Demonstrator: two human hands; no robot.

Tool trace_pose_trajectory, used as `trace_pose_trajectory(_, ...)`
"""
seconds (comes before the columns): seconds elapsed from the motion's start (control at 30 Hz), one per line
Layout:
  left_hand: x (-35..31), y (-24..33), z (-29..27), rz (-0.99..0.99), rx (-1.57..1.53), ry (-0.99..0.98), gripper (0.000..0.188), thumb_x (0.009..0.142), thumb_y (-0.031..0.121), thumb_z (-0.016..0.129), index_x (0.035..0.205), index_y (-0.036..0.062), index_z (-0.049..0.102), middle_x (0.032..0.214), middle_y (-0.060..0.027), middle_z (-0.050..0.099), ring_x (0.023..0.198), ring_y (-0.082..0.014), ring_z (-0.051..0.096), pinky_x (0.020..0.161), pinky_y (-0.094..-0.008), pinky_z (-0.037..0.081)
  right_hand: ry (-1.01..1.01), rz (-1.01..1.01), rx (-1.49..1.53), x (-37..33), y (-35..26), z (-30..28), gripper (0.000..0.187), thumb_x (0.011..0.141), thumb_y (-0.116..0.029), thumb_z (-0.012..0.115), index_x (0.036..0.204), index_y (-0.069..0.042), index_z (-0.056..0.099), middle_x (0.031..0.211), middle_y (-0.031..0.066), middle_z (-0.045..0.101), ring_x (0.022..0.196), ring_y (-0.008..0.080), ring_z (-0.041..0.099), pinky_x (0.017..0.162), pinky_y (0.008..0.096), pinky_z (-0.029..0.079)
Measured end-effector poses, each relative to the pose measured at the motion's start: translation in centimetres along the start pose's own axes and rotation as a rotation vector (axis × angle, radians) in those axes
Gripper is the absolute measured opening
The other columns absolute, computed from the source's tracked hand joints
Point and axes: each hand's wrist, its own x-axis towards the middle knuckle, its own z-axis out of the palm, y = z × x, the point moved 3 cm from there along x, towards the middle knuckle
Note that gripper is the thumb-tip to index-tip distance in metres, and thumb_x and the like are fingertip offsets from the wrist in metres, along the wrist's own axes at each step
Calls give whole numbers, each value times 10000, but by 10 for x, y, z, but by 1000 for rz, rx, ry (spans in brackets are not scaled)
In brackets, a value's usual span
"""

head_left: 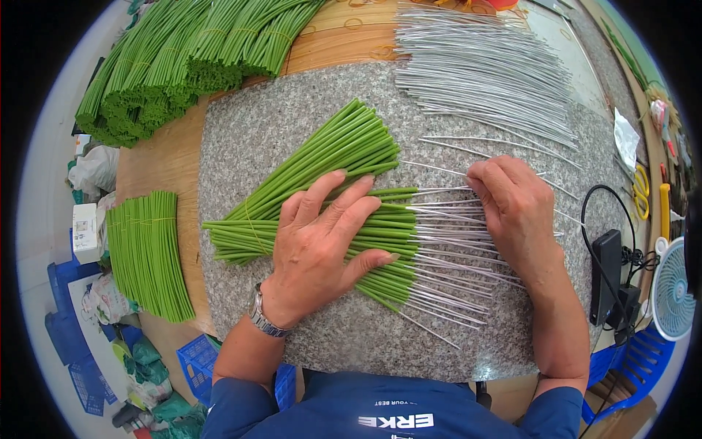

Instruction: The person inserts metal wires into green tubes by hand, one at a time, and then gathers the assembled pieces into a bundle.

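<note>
A fanned bundle of thin green plastic tubes (322, 161) lies on the grey speckled stone slab, with a rubber band around its left part. My left hand (311, 245), fingers spread, rests flat across the tubes. Out of the right ends of the lower tubes stick many pale metal wires (453, 256). To the right, my right hand (515, 205) pinches a thin wire (435, 168) between thumb and forefinger; its palm hovers over the other wires. Which tube end lies closest to the held wire is hard to make out.
Loose silvery wires (482, 73) form a large pile at the back right. Green tube bundles (197, 62) are stacked at the back left, and another bundle (150, 252) lies left of the slab. Yellow scissors (641, 192), a black adapter (605, 274) and a small fan (673, 289) stand right.
</note>
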Motion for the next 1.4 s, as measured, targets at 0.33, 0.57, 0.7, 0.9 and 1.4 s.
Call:
trace_pose_trajectory(0.33, 0, 0, 0, -1, -2, -6, 666, 961, 640, 731, 1345, 96, 720, 1501, -90, 708, 1470, -351, 527, 1192, -485, 369, -29, 18, 47, 0, 3, 2, 89, 940, -97, 771, 989, -95, 697, 893, 67, 685, 838, 275, 699, 706, 420, 562)
trace_pose_trajectory(0.57, 0, 0, 1, -3, -2, -3, 670, 973, 647, 713, 1346, 91, 720, 1494, -97, 711, 1467, -354, 536, 1194, -486, 370, -28, 12, 50, 1, 2, 1, 72, 939, -98, 772, 971, -93, 708, 896, 59, 691, 849, 269, 704, 708, 412, 570)
trace_pose_trajectory(0.7, 0, -1, 1, -2, -3, -4, 673, 975, 650, 709, 1347, 89, 719, 1495, -97, 711, 1471, -354, 533, 1195, -487, 369, -36, 24, 55, 1, 2, 1, 67, 939, -95, 772, 975, -92, 716, 899, 54, 696, 853, 263, 707, 708, 410, 573)
trace_pose_trajectory(0.9, 1, 0, 0, -4, 5, -12, 678, 969, 647, 718, 1355, 90, 717, 1505, -92, 705, 1474, -355, 526, 1198, -486, 366, -39, 5, 47, 1, 4, 2, 95, 903, -52, 753, 983, -89, 718, 905, 51, 696, 856, 265, 703, 710, 409, 574)
trace_pose_trajectory(1.4, -1, -2, 3, 3, -30, 59, 649, 961, 622, 740, 1332, 90, 729, 1489, -99, 701, 1455, -351, 550, 1185, -487, 396, -101, -123, 233, 6, 4, 2, 182, 824, 29, 709, 980, -61, 686, 947, 95, 685, 904, 314, 706, 781, 428, 588)
